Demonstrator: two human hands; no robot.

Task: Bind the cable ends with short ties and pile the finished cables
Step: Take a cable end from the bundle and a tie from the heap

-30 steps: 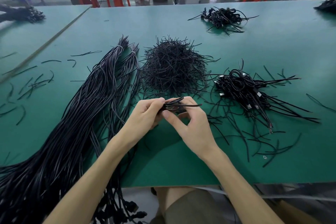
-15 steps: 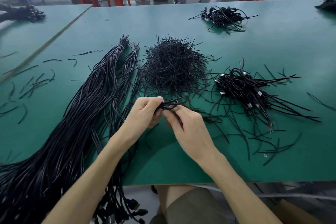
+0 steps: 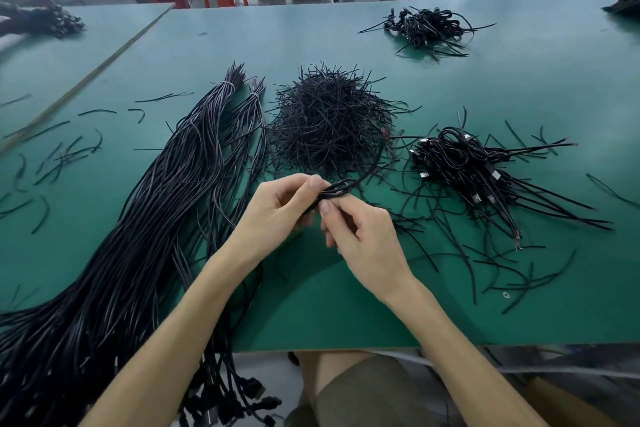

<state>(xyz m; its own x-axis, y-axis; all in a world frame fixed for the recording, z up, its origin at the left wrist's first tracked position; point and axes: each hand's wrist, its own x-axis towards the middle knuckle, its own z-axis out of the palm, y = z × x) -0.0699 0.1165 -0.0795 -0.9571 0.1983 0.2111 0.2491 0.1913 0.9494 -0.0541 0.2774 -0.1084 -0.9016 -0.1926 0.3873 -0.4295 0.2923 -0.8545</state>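
**Two hands, one folded cable**

The thin black folded cable [image 3: 336, 188] is up off the green-topped table [image 3: 519, 87], near its front middle. The left hand [image 3: 277, 215] pinches it between thumb and forefinger. The right hand [image 3: 365, 239], fingers curled, grips the strands from below. Whether a tie is already round it is too small to tell. Just beyond bristles the heap of short black ties [image 3: 329, 125]. Right of that lies the pile of bound black cables [image 3: 464, 163]. To the left lies the long sheaf of loose black cables [image 3: 156, 218].
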